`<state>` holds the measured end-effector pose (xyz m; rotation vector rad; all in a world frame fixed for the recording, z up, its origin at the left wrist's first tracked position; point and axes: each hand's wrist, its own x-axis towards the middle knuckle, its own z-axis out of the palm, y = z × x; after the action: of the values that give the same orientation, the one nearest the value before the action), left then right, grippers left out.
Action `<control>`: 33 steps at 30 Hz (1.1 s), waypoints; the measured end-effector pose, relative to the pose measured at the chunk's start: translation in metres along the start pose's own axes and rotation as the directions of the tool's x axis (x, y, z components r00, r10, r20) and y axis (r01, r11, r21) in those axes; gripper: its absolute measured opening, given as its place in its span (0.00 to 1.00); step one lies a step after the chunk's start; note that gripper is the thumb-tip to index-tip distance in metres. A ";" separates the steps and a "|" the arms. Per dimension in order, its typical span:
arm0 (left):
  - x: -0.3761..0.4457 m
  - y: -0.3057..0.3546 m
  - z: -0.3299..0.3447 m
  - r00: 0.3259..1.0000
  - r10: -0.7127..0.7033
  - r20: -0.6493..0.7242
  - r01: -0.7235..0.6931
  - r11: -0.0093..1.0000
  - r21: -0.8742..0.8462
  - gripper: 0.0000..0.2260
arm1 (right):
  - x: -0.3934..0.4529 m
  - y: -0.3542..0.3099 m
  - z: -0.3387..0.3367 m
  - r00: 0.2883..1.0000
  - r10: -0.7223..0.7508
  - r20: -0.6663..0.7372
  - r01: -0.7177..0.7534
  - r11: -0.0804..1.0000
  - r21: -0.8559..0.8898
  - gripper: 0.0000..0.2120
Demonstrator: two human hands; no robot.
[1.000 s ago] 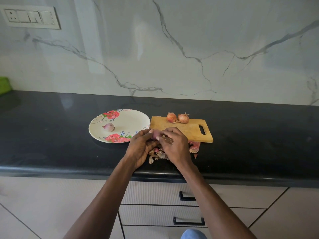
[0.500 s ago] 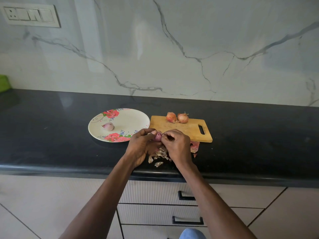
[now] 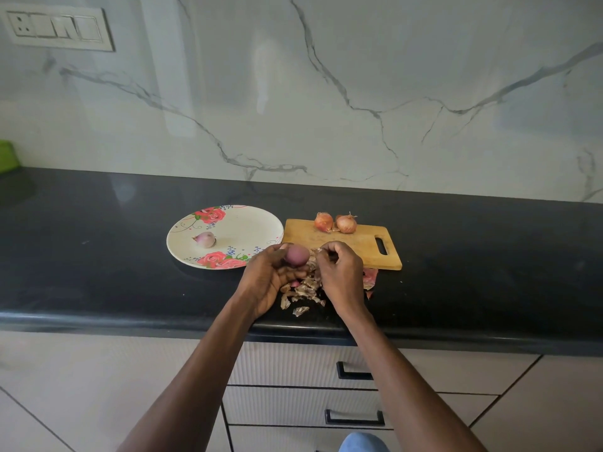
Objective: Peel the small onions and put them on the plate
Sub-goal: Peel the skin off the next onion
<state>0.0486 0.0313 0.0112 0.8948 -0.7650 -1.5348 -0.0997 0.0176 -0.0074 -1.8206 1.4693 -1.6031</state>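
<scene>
Purple onion (image 3: 296, 255) now bared, held in left hand (image 3: 266, 282) beside plate (image 3: 254, 223) | right hand (image 3: 339, 272) has drawn away, pinching skin (image 3: 315, 252) | judged ready for plating; two unpeeled onions (image 3: 335, 222) wait on board (image 3: 365, 246)

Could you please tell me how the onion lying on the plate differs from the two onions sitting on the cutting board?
The onion on the plate is peeled, pale pinkish-white and glossy; the two onions on the cutting board keep their dry orange-brown skins. The plate onion lies alone on the floral plate; the board pair sit side by side at the far edge of the wooden cutting board. The plate onion looks slightly smaller. All are small, roundish onions resting untouched.
</scene>
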 end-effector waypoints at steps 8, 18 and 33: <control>-0.001 0.000 -0.001 1.000 0.007 0.017 -0.007 1.000 -0.004 0.16 | -0.001 -0.007 -0.002 0.992 -0.115 0.044 0.116 0.993 -0.018 0.11; -0.003 0.003 0.003 0.999 -0.036 -0.005 0.036 0.999 0.025 0.18 | -0.001 -0.006 -0.005 0.997 -0.071 -0.010 0.070 0.997 -0.026 0.07; -0.002 0.000 0.004 0.996 0.040 0.083 -0.053 0.986 0.156 0.24 | -0.001 -0.002 -0.004 0.992 -0.067 0.104 0.051 0.986 0.157 0.20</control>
<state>0.0454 0.0330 0.0132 0.9301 -0.9698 -1.4911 -0.1021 0.0208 -0.0056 -1.8481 1.2203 -1.5704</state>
